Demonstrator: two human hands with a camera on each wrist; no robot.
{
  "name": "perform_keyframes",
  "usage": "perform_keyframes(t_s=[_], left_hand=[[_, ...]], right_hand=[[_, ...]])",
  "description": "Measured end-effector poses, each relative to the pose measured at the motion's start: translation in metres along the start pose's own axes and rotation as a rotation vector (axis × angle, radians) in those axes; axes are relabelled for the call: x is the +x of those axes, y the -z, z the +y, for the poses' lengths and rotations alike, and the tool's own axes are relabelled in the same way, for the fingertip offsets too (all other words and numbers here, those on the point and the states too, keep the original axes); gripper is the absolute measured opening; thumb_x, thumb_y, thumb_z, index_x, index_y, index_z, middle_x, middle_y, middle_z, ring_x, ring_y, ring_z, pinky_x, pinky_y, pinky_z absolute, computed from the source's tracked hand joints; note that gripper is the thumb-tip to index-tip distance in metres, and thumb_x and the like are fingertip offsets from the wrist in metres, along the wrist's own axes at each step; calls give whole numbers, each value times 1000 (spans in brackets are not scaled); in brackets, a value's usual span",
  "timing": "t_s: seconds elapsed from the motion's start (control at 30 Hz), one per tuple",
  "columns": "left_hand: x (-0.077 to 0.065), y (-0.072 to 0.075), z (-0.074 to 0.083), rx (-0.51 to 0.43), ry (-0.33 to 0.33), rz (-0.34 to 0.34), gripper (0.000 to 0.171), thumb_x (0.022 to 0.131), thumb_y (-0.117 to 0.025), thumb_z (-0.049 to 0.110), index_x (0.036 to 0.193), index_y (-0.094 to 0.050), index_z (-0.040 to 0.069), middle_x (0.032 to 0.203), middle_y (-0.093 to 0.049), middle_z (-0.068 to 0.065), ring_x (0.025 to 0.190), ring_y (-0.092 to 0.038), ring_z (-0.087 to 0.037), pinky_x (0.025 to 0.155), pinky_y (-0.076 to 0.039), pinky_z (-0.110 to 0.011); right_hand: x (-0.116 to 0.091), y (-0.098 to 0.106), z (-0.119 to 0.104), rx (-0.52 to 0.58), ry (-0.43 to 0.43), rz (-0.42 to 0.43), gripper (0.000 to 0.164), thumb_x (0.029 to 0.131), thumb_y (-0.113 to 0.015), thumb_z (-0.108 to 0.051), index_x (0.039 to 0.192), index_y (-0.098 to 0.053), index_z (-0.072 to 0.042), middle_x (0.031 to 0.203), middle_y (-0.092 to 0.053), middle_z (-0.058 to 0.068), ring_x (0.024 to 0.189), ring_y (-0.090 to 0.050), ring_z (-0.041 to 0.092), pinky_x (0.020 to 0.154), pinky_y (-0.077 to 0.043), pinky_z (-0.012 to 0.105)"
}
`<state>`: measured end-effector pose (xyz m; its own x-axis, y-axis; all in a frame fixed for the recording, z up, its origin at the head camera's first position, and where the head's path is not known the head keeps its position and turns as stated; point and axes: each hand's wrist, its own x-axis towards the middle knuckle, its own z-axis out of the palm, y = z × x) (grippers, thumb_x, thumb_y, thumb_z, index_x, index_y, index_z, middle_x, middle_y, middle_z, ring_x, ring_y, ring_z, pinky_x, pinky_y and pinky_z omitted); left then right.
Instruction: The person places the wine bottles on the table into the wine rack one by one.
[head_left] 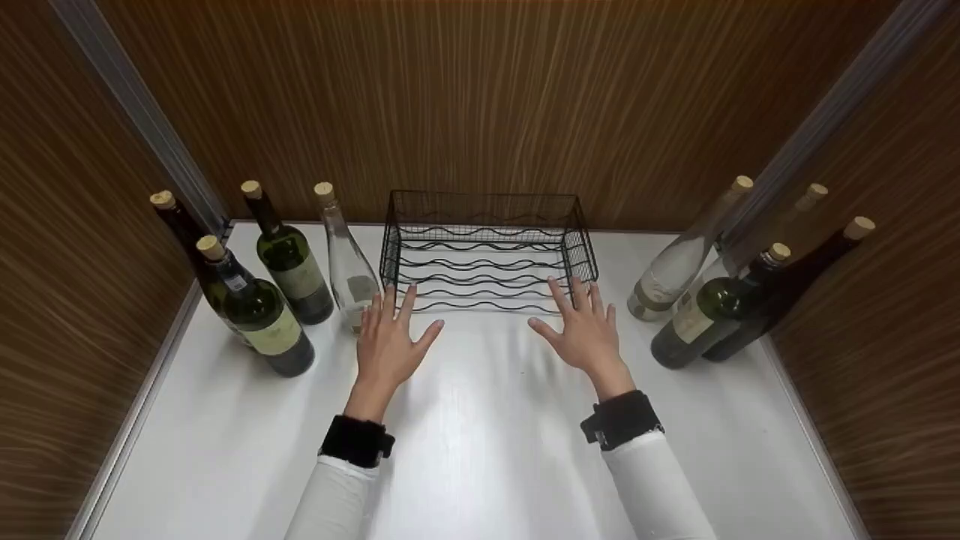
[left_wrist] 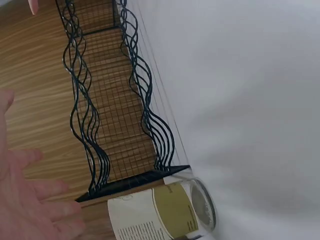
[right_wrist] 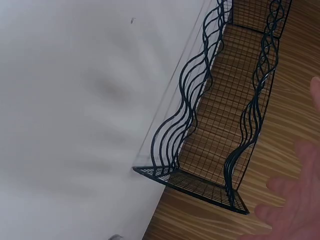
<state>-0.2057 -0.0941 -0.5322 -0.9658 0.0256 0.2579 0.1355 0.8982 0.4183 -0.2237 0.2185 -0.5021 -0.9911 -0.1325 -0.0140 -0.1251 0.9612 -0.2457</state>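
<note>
A black wire bottle rack (head_left: 484,195) with wavy rails stands against the back wall, and no bottle lies in it. My left hand (head_left: 388,351), fingers spread, is in front of the rack's left end, beside a clear corked bottle (head_left: 352,259). Its fingers hold nothing. Likewise spread and holding nothing, my right hand (head_left: 589,336) is at the rack's right front corner. Whether the fingertips touch the rack is hard to tell in the head view; both wrist views show them apart from it. The labelled base of the clear bottle (left_wrist: 175,207) shows in the left wrist view.
At left are green wine bottles (head_left: 296,274) (head_left: 262,330) and a dark bottle (head_left: 184,232). On the right stand a clear bottle (head_left: 667,274), a green one (head_left: 694,322) and others behind. Wood-grain panels (head_left: 480,97) enclose the white tabletop (head_left: 465,450) at back and sides.
</note>
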Motion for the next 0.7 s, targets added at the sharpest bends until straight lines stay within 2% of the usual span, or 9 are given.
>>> perform_keyframes(t_s=[0.27,0.4,0.53,0.7], left_hand=[[-12,5,-22,-129,-9,144,73,95,-57,54,148,-42,7,141,-45,-27,131,-41,-45,106,-34,-56],[-16,9,-33,-196,41,197,68,95,-61,47,146,-45,3,135,-49,-27,123,-49,-42,97,-42,-56],[-16,11,-40,-236,109,245,65,95,-65,38,143,-45,0,132,-47,-28,115,-52,-44,88,-46,-56],[-14,14,-48,-322,169,277,73,92,-69,30,149,-33,2,137,-39,-29,115,-50,-46,83,-47,-57]], right_hand=[[0,-11,-7,43,59,-14,81,94,-43,-68,159,-18,-27,162,-11,16,146,-5,43,111,-10,67],[-2,-15,-11,91,86,-32,80,94,-44,-67,159,-18,-27,163,-11,15,147,-5,41,111,-10,66],[-5,-17,-14,129,107,-46,80,95,-45,-66,159,-18,-26,163,-11,15,147,-5,41,112,-10,64],[-6,-23,-19,183,151,-58,80,95,-47,-64,159,-18,-25,162,-14,15,147,-7,41,113,-13,63]])
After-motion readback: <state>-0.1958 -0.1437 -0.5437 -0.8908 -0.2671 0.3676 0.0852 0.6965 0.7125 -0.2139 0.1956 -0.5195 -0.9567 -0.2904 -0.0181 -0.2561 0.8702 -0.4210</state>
